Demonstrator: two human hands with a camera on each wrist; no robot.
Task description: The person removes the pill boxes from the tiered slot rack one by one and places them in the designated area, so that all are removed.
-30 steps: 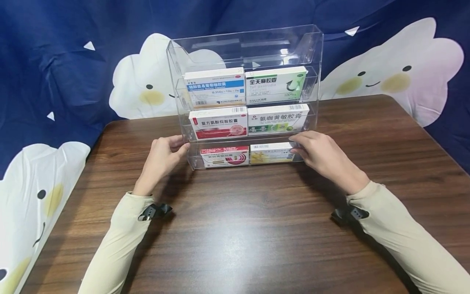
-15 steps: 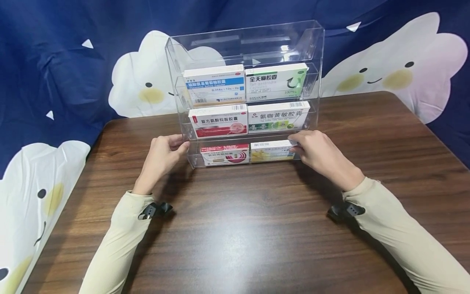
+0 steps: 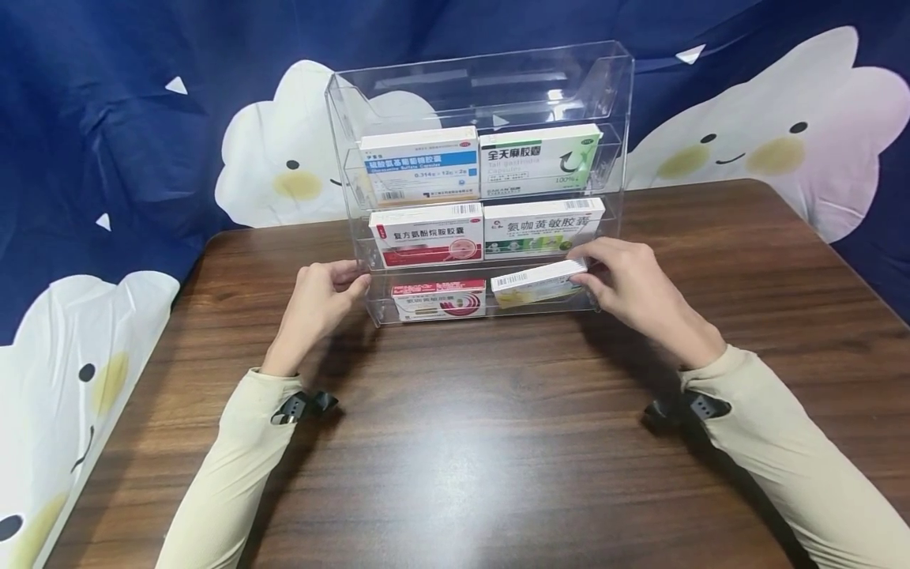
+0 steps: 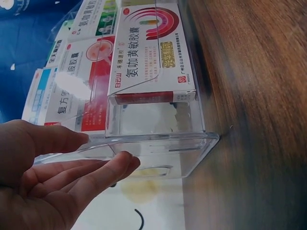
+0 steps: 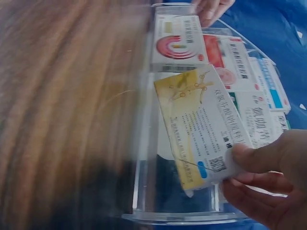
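A clear acrylic display rack point(image 4: 158, 139) with stepped tiers stands on the table, filled with medicine boxes. My left hand point(image 3: 313, 312) pinches its left side panel, thumb on one face and fingers on the other. With thumb and fingers, my right hand point(image 3: 636, 292) holds the right end of a yellow-and-white medicine box point(image 5: 201, 132) in the bottom tier. That box tilts, its right end raised and its left end lower behind the front lip. Left of it in the same tier sits a red-and-white medicine box point(image 3: 441, 302).
Above stand a red-striped box point(image 3: 430, 237) and a green-and-white box point(image 3: 543, 229). Higher up are a blue-banded box point(image 3: 421, 167) and a green-edged box point(image 3: 540, 162). The brown wooden table point(image 3: 455, 442) spreads in front; a blue cloud-print curtain point(image 3: 498, 24) hangs behind.
The yellow-and-white medicine box has gone from level to tilted, its right end lifted by my right hand, which moved slightly up and right. My left hand keeps its hold on the rack.
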